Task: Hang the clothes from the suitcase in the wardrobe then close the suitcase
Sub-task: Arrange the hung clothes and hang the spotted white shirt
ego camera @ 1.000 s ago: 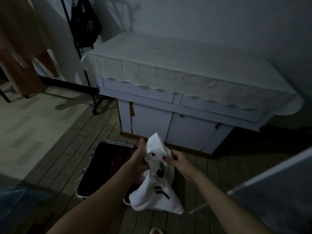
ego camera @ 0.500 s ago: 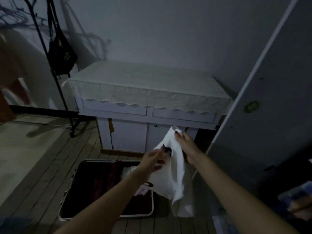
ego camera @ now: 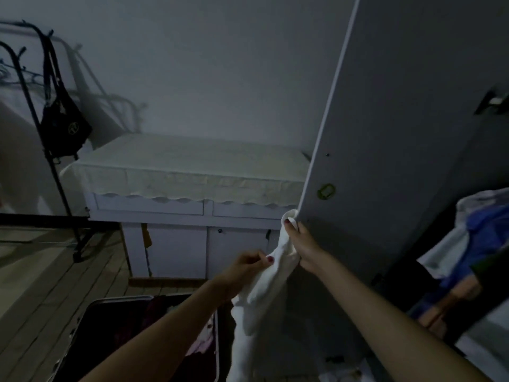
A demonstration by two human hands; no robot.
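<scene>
A white garment (ego camera: 259, 293) hangs in front of me, held up by both hands. My right hand (ego camera: 300, 246) grips its top end beside the edge of the open wardrobe door (ego camera: 385, 161). My left hand (ego camera: 245, 264) pinches the cloth a little lower, to the left. The open dark suitcase (ego camera: 118, 334) lies on the floor below my left arm, with dark and pink clothes inside. Folded clothes (ego camera: 476, 238) show inside the wardrobe at the right.
A white cabinet (ego camera: 176, 216) with a pale lace-edged cloth stands against the wall ahead. A black coat rack (ego camera: 55, 175) with a black bag (ego camera: 64, 130) stands at the left. Wooden floorboards run around the suitcase.
Both hands have lifted the white garment up out of the suitcase and carried it right, towards the wardrobe door. My view has risen and turned right.
</scene>
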